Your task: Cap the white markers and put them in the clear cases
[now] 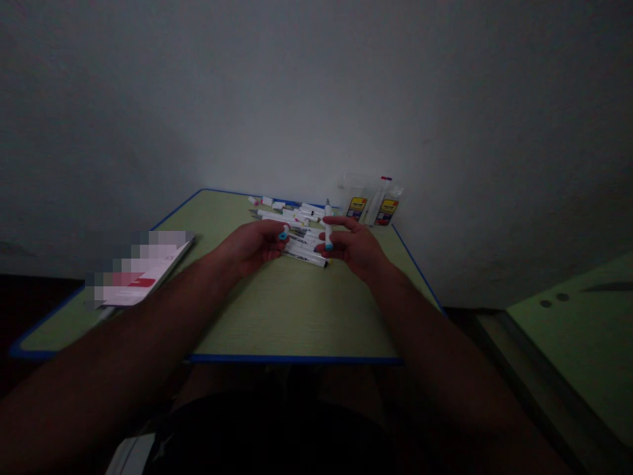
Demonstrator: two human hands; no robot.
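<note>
Between the thumb and fingers of my right hand is a white marker, held nearly upright. Its uncapped tip points up and its lower end is blue. My left hand pinches a small marker cap with a blue end. Behind and between the hands lies a loose pile of white markers, partly hidden by my fingers. Several loose white caps rest at the table's back edge, and a few markers there have bare grey tips.
The green table has a blue rim and stands against a grey wall. Two clear packages with yellow labels stand at the back right, with markers in one. A partly blurred book or box lies at the left.
</note>
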